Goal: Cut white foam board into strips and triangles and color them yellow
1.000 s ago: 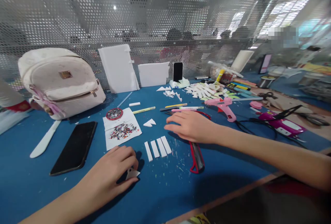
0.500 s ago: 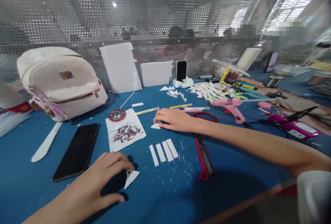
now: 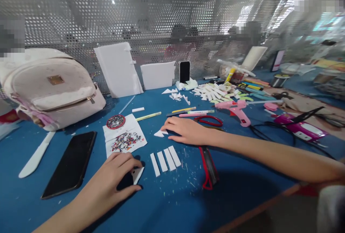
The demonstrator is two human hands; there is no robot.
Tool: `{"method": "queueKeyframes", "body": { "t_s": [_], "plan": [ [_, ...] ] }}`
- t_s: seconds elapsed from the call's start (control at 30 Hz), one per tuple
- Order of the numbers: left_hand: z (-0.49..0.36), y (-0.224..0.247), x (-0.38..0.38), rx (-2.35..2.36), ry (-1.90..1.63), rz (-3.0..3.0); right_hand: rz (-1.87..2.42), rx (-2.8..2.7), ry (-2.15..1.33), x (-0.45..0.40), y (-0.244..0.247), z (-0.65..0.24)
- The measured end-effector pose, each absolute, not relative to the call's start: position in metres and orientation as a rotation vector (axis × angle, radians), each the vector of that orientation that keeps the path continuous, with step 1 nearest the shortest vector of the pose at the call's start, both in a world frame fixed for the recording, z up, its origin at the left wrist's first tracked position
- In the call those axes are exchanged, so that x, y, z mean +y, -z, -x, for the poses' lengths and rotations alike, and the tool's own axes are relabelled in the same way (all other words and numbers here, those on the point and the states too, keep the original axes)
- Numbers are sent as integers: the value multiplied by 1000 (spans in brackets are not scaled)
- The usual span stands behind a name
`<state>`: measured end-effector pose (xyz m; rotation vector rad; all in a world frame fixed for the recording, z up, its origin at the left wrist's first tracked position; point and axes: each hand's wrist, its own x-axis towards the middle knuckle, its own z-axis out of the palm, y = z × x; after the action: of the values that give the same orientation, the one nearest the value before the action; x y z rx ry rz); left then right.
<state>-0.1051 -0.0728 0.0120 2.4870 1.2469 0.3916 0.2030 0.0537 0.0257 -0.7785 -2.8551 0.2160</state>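
Observation:
Between the thumb and fingers of my left hand is a small white triangular piece, tilted up from the blue table. My right hand reaches in from the right, its fingertips on small white triangular pieces lying flat; its fingers are slightly curled and apart from the thumb. Several white strips lie side by side between the hands. Behind my left hand is a white paper with colourful bits on it and a round red-rimmed dish.
A black phone and white plastic knife lie left, before a backpack. A red-handled cutter lies below my right forearm. Pink glue gun, pens and white scraps lie further back.
The view has shifted slightly. My left thumb has moved toward the white triangle, which now stands more upright. My right fingers have shifted over the small pieces, with another piece now visible there.

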Motion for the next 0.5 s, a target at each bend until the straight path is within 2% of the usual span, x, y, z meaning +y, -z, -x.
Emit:
{"method": "queueKeyframes", "body": {
  "t_s": [0.37, 0.5],
  "plan": [
    [79, -21, -53, 1418, -257, -2684, 794, -2782, -182, 67, -25, -203],
    [72, -29, -60, 1401, -363, -2691, 734, -2797, -249, 57, -30, -224]
  ]
}}
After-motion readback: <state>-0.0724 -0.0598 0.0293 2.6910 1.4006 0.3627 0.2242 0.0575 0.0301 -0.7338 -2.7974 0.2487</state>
